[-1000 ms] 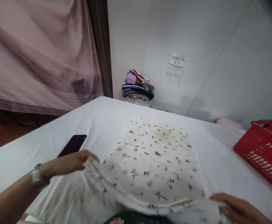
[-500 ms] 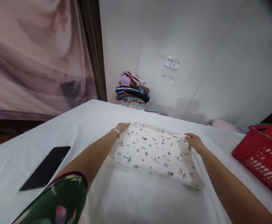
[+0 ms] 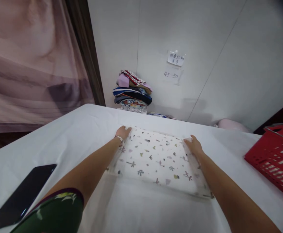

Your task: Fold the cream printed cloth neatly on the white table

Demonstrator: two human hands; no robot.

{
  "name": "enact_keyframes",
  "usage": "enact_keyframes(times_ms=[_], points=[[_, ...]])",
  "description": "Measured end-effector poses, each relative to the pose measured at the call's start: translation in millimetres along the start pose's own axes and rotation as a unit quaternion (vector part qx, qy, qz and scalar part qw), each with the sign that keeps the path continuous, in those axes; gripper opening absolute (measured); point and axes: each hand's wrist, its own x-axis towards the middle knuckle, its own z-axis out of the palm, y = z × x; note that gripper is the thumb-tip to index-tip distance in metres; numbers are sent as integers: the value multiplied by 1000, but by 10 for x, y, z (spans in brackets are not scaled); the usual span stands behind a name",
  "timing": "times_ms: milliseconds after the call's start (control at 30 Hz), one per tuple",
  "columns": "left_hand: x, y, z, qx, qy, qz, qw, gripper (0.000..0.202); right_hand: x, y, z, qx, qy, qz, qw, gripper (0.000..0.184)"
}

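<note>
A folded white garment [image 3: 156, 160] printed with small coloured figures lies flat on the white-covered table [image 3: 83, 129]. My left hand [image 3: 123, 132], a bracelet on its wrist, rests on the garment's far left corner with fingers curled over the edge. My right hand [image 3: 192, 144] presses on the far right corner, fingers bent down onto the cloth. Both arms stretch forward along the garment's sides.
A black phone [image 3: 22, 195] lies at the near left of the table. A red plastic basket [image 3: 275, 158] stands at the right edge. A stack of folded clothes [image 3: 132, 92] sits against the white wall under paper notes [image 3: 175, 58]. A pink curtain [image 3: 29, 55] hangs left.
The garment was folded in half away from me, my hands carrying its near edge to the far edge. Since half a second ago the hands have stayed at the far corners, flattening the cloth.
</note>
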Motion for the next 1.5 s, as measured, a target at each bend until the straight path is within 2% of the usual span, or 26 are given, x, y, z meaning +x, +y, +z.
enact_keyframes(times_ms=[200, 367, 567, 733, 833, 900, 1033, 1233, 1300, 1367, 1433, 1500], points=[[-56, 31, -49, -2, 10, 16, 1000, 42, -62, -15, -107, -48, 24, 5, 999, 49], [-38, 72, -11, 29, 6, 0, 1000, 38, -59, -82, -90, -88, 20, 31, 995, 45], [-39, 72, 27, 49, 6, 0, 999, 41, -80, -119, -83, -110, 18, 40, 993, 46], [20, 92, -4, 63, -30, -11, 997, 35, -58, -136, -76, -120, -6, 53, 991, 45], [61, 118, -38, 59, -43, -14, 997, 37, -25, -145, -103, -118, -11, 54, 992, 51], [64, 132, -52, 52, -36, -10, 998, 40, -8, -154, -131, -117, -8, 53, 992, 53], [31, 122, -44, 40, -6, 2, 999, 42, -24, -161, -146, -126, 14, 50, 991, 45], [30, 41, -44, 52, -14, 3, 999, 39, -87, -124, -133, -154, 4, 35, 987, 43], [-9, 62, -52, 56, -1, 27, 998, 44, -104, -177, -151, -163, 10, 8, 986, 47], [-104, 123, -28, 58, 6, 78, 995, 48, -145, -310, -138, -172, 17, -37, 984, 50], [-239, 206, 44, 73, -6, 174, 982, 50, -220, -508, -65, -177, -7, -130, 976, 52], [-368, 277, 153, 105, -31, 288, 952, 54, -312, -712, 67, -168, -70, -250, 951, 56]])
